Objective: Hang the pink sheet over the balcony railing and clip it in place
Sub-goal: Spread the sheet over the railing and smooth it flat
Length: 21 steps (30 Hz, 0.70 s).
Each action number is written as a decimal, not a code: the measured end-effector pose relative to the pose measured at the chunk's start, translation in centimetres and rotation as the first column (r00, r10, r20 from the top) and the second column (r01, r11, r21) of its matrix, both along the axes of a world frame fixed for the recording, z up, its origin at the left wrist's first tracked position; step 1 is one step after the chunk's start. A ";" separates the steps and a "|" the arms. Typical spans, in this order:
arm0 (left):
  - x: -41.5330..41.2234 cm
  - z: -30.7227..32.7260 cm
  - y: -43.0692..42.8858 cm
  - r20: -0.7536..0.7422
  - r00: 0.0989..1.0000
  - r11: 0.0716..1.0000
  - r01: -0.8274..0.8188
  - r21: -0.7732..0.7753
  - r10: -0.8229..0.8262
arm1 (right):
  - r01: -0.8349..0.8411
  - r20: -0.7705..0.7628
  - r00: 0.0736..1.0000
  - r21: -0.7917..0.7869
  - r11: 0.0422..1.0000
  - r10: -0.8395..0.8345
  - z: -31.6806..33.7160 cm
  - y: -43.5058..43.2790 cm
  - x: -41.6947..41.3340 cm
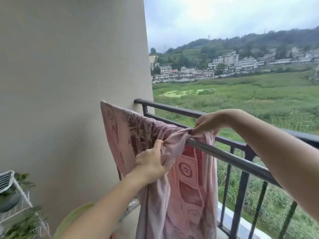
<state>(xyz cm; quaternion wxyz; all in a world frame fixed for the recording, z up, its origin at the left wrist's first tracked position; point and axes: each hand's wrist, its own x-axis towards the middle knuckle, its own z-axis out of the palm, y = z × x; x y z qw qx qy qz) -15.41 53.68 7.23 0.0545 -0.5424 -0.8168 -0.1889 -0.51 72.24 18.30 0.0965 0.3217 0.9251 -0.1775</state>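
**On the balcony: pink sheet's over the rod, both hands on the bunched bit**

Out at the left end of the balcony, right by the beige wall (69, 66), the pink sheet (189, 178) is draped over a grey rod (233, 159). The rod runs just inside the black balcony railing (172, 109), a little lower than its top rail. From my feed, the left part of the sheet hangs fairly flat beside the wall with its patterned side showing. The right part is gathered into a twisted bunch on top of the rod, and a long panel hangs down from there toward the floor.

The left hand (150, 163) is just below the rod, with thumb and fingers curled round a gathered fold of the cloth. The right hand (210, 122) comes in from the right, over the rod. Its fingertips are pressed together and pinching the tight twist of fabric where it sits on the bar. The two hands are near each other, with the bunched cloth stretched between them.

Bottom left there's a white wire rack (6, 180) with leafy plants (25, 226) around it. A yellow-green rounded rim (72, 219) peeks out under the left forearm, and I can't tell what it belongs to. Past the railing are green fields (241, 94), then a row of pale houses (224, 62) under wooded hills.
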 end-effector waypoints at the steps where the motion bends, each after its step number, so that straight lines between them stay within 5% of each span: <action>1: 0.0 -0.6 -0.2 -0.001 1.000 0.999 -0.014 0.037 0.014 | 0.015 -0.021 1.000 0.005 1.000 -0.015 -0.4 -0.4 0.2; 5: -1.0 0.1 -2.0 -0.008 1.000 0.979 0.022 0.204 -0.020 | 0.031 -0.107 0.994 0.440 0.897 0.018 -0.3 -2.5 0.9; 11: -5.7 3.0 -7.9 -0.015 0.997 0.874 -0.062 0.481 0.079 | 0.253 -0.349 0.934 0.501 0.827 -0.074 -2.0 -7.5 1.4; 15: -8.0 7.0 -9.3 0.142 0.987 0.807 -0.141 0.574 0.072 | 0.372 -0.634 0.769 0.332 0.867 -0.087 -2.4 -10.7 0.8; 19: -8.3 9.0 -7.9 0.374 0.927 0.814 -0.199 0.545 -0.024 | 0.433 -0.720 0.653 0.097 0.896 -0.237 -1.4 -11.3 -0.7; 21: -8.5 9.9 -7.1 0.443 0.896 0.797 -0.268 0.542 0.000 | 0.401 -0.760 0.622 0.101 0.910 -0.189 -0.8 -10.7 -1.4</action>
